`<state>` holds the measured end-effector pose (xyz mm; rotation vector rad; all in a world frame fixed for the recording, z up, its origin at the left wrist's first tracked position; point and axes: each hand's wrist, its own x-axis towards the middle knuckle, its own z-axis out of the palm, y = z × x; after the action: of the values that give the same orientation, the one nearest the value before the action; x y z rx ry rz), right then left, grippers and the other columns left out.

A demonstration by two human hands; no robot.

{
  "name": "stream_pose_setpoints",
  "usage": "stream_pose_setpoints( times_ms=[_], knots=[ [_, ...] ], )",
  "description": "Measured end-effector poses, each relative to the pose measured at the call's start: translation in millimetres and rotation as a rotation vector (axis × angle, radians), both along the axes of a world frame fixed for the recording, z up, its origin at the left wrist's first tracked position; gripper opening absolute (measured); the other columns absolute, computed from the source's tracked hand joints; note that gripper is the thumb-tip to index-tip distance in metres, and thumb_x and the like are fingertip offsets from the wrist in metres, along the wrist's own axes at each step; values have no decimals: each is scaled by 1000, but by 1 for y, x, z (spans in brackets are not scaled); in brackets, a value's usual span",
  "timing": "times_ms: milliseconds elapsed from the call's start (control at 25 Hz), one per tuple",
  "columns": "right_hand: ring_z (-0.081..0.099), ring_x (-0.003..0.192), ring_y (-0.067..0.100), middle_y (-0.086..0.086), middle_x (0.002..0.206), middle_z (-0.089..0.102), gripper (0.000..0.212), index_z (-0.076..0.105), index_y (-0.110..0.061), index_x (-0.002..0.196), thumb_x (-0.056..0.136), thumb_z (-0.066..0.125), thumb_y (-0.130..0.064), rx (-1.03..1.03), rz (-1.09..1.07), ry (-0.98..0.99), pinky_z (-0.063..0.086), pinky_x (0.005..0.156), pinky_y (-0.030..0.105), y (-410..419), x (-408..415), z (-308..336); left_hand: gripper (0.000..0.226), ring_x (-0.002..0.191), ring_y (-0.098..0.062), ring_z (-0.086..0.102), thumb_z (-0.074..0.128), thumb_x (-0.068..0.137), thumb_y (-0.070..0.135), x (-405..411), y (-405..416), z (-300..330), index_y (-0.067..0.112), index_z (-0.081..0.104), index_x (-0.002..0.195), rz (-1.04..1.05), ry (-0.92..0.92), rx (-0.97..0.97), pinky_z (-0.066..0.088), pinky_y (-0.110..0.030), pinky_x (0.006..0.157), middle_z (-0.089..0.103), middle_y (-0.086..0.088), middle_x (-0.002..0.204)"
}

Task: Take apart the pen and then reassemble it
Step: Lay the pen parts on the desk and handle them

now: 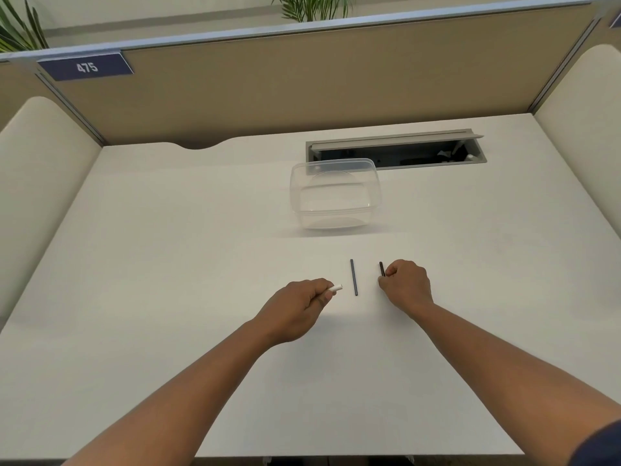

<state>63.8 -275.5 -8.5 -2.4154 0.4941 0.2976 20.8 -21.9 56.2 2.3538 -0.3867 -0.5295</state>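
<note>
The pen is lying in pieces at the near middle of the desk (168, 247): the left hand (295, 307) is pinching a short white piece (335, 288) in closed fingers, its tip poking out toward the centre; a thin dark rod (354, 277), probably the refill, is lying loose on the desk between the two hands, touching neither; and the right hand (408, 285) is curling its fingers around a dark piece (382, 268), only the upper end showing above the knuckles. A clear plastic container (334, 193) is sitting farther back, well apart from the work. The risks from here look small but real: the loose rod is round and could roll if either hand brushes it; the parts are slender, so pushing them together off-axis could jam or bend the rod; and any tiny part hidden in a fist, such as a spring, could be dropping unnoticed, though none is visible.
</note>
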Motion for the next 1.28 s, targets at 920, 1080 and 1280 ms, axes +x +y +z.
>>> stream_pose_setpoints(
  times_ms=[920,1080,1280],
  knots=[
    [65,83,26,2,80,70,15,67,-14,85,82,73,-27,7,-1,17,50,70,33,1,-4,3,30,63,-10,41,36,106,46,0,-1,-5,29,58,97,8,5,-27,42,-34,63,56,2,77],
    [65,86,24,0,84,72,18,67,-14,97,83,72,-25,50,-3,-41,52,78,35,2,-12,9,31,62,-10,40,36,106,46,0,-2,-4,27,59,97,17,19,-47,40,-32,63,55,1,77],
    [58,66,6,-10,73,65,10,71,-22,92,83,69,-19,312,9,-201,46,66,24,16,-27,34,30,62,-10,37,35,106,40,2,-4,0,22,55,92,11,-2,-36,37,-33,60,53,-1,75]
  ],
)
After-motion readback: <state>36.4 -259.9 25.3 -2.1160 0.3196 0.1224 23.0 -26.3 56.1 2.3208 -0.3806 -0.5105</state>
